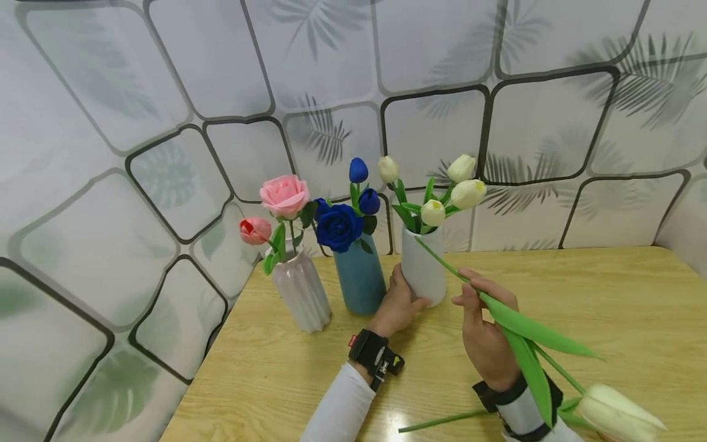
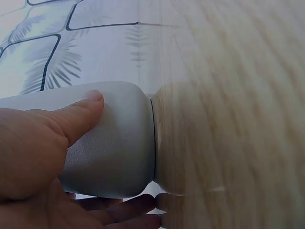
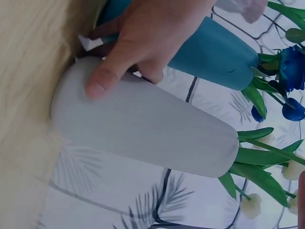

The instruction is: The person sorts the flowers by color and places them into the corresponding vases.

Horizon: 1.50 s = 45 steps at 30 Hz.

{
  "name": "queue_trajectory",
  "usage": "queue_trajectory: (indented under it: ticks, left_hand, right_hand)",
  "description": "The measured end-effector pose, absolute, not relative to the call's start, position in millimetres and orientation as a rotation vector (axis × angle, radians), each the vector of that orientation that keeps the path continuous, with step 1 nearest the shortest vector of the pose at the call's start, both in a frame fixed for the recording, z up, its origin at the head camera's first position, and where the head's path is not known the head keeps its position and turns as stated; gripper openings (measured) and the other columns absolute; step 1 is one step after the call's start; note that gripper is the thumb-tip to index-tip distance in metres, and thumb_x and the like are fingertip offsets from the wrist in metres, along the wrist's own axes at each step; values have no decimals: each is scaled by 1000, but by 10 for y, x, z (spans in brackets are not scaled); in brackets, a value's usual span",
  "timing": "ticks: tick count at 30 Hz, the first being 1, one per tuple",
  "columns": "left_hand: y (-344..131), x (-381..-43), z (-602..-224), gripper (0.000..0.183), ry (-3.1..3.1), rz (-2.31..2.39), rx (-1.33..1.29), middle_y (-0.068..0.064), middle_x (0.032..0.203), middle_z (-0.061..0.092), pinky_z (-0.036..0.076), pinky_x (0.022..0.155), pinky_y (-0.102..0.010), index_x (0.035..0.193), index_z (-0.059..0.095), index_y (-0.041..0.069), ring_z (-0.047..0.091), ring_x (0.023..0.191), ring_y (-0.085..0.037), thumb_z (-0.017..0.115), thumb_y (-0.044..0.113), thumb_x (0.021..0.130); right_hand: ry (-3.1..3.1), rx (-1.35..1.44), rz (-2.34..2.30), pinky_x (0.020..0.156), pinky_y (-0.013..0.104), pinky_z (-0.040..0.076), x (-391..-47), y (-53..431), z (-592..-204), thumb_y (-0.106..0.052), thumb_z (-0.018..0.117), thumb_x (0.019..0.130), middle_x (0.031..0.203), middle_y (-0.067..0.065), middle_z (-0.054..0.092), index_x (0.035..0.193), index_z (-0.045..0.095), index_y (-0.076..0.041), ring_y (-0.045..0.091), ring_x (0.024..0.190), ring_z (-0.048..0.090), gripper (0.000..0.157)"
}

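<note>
My left hand (image 1: pixel 399 307) holds the white vase (image 1: pixel 422 264) low on its side, thumb across the front and fingers behind, as the left wrist view shows. Several white tulips (image 1: pixel 467 194) with green leaves stand in that vase. Between thumb and fingers, my right hand (image 1: pixel 488 337) pinches the green stem of another white tulip (image 1: pixel 618 412). Its bloom hangs toward the lower right, and the stem's cut end is at the vase's rim; whether it is inside I cannot tell. In the right wrist view the vase (image 3: pixel 143 119) stands on the table.
Left of the white vase stands a blue vase (image 1: pixel 359 276) with blue flowers (image 1: pixel 339 228). Farther left is a ribbed pale vase (image 1: pixel 302 291) holding a pink rose (image 1: pixel 285 196) and a pink tulip. A loose green stem (image 1: pixel 442 421) lies on the wooden table (image 1: pixel 248 380). Patterned cloth hangs behind.
</note>
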<state>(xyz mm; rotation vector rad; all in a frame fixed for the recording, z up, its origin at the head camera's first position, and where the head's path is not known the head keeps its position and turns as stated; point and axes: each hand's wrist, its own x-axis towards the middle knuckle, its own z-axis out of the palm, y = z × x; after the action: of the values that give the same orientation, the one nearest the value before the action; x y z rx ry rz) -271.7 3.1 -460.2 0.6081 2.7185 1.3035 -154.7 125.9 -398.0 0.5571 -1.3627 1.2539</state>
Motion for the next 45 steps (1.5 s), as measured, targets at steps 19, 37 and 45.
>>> queue_trajectory:
  ticks: [19, 37, 45]
  left_hand:
    - [-17, -2726, -4633, 89, 2708, 1312, 675, -27, 143, 33, 43, 106, -46, 151, 9, 0, 49, 128, -40, 72, 22, 93]
    - [7, -2709, -4611, 90, 2719, 1290, 678, -26, 144, 33, 43, 106, -47, 152, 7, 1, 48, 129, -40, 72, 24, 93]
    - [19, -2716, -4610, 92, 2737, 1238, 654, -27, 146, 32, 44, 106, -46, 153, 5, 1, 48, 130, -40, 71, 26, 94]
  right_hand:
    - [-1804, 461, 670, 61, 35, 50, -2015, 1265, -3411, 5, 65, 91, 93, 21, 66, 107, 63, 9, 31, 73, 63, 17]
    - [-2238, 249, 599, 42, 43, 45, -2411, 1242, -3251, -5, 62, 97, 62, 16, 56, 84, 59, 2, 29, 46, 54, 15]
    - [-2420, 245, 1029, 58, 40, 57, -2401, 1254, -3153, 6, 53, 92, 102, 29, 70, 120, 62, 11, 30, 65, 71, 30]
